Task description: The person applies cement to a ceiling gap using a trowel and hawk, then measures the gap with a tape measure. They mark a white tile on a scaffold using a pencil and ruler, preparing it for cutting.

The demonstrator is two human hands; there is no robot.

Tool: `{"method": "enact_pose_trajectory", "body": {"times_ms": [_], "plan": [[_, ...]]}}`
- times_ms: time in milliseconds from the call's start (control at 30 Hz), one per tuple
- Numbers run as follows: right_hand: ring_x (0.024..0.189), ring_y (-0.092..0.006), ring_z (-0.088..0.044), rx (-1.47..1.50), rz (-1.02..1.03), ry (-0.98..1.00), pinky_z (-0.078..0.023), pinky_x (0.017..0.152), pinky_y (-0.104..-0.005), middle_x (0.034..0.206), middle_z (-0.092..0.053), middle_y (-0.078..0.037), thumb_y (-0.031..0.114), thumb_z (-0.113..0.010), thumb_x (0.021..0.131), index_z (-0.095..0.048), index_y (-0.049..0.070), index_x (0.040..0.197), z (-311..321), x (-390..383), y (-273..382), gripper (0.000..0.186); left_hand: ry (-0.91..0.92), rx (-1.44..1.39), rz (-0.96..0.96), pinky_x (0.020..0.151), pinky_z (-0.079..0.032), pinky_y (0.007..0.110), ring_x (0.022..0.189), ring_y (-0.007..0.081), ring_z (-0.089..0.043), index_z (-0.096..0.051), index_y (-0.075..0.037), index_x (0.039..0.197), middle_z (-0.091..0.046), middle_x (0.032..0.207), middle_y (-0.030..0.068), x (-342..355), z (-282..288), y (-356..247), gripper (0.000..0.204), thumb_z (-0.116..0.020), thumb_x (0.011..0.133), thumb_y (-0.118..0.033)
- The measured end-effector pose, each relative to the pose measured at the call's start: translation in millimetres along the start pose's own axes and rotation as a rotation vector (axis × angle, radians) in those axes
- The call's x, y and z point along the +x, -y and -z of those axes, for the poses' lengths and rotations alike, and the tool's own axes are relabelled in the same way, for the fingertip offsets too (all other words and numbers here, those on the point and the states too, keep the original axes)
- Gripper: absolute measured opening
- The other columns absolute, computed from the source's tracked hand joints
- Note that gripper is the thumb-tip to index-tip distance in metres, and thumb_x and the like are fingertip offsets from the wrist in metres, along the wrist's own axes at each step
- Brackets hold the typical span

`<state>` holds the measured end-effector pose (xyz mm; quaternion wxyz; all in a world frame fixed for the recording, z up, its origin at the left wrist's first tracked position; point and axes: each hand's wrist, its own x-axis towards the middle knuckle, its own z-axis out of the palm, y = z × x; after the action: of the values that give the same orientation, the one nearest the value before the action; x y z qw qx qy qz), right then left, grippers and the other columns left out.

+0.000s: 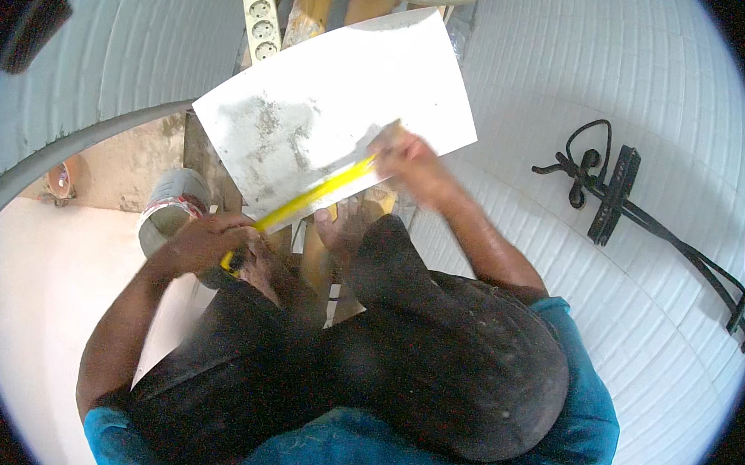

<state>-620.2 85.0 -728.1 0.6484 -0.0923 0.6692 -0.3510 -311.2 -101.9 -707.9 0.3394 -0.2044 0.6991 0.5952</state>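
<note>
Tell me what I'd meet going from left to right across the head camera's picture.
Small orange-brown container, bucket, yellow strip, right hand, black slotted bar. I leave out the white sheet and left hand, which overlap others.

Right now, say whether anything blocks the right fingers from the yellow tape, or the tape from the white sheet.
Nothing visible does. The right hand, blurred, has its fingers at the upper end of the yellow tape, which slants along the lower edge of the white sheet.
</note>
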Motion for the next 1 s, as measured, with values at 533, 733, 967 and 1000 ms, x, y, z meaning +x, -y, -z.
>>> {"method": "enact_pose_trajectory", "body": {"times_ms": [533, 733, 967, 1000], "plan": [[0.078, -0.0169, -0.065, 0.046, 0.433, -0.596, -0.056, 0.071, -0.0276, 0.090, -0.066, -0.011, 0.006, -0.072, 0.085, -0.057, -0.001, 0.098, 120.0, 98.2, 86.1, 0.021, -0.548, 0.129, 0.073, 0.073, -0.046, 0.034, 0.075, 0.0190, -0.058, -0.065, -0.003, 0.097, -0.062, 0.082, 0.0107, 34.0, 103.5, 25.9, 0.035, -0.048, 0.098, -0.033], [0.077, -0.0170, -0.066, -0.034, 0.495, -0.634, -0.056, 0.072, -0.0285, 0.086, -0.067, -0.008, 0.006, -0.073, 0.083, -0.058, 0.000, 0.098, 137.1, 122.4, 95.7, 0.021, -0.575, 0.123, 0.070, 0.076, -0.046, 0.034, 0.077, 0.0206, -0.059, -0.066, -0.003, 0.097, -0.063, 0.082, 0.0120, 45.1, 111.8, 12.4, 0.040, -0.045, 0.097, -0.036], [0.078, -0.0177, -0.066, 0.092, 0.522, -0.701, -0.054, 0.072, -0.0282, 0.085, -0.065, -0.008, 0.007, -0.073, 0.083, -0.058, 0.001, 0.088, 148.1, 128.9, 92.5, 0.017, -0.566, 0.091, 0.094, 0.077, -0.046, 0.034, 0.078, 0.0188, -0.058, -0.067, -0.003, 0.097, -0.062, 0.080, 0.0116, 38.6, 117.0, -8.2, 0.039, -0.044, 0.098, -0.036], [0.078, -0.0179, -0.066, 0.139, 0.526, -0.685, -0.054, 0.072, -0.0284, 0.084, -0.064, -0.008, 0.007, -0.073, 0.083, -0.058, 0.001, 0.086, 147.4, 128.3, 91.6, 0.016, -0.551, 0.106, 0.125, 0.077, -0.046, 0.034, 0.078, 0.0182, -0.058, -0.066, -0.003, 0.097, -0.062, 0.079, 0.0111, 37.5, 118.5, -8.6, 0.039, -0.045, 0.099, -0.035]]}}
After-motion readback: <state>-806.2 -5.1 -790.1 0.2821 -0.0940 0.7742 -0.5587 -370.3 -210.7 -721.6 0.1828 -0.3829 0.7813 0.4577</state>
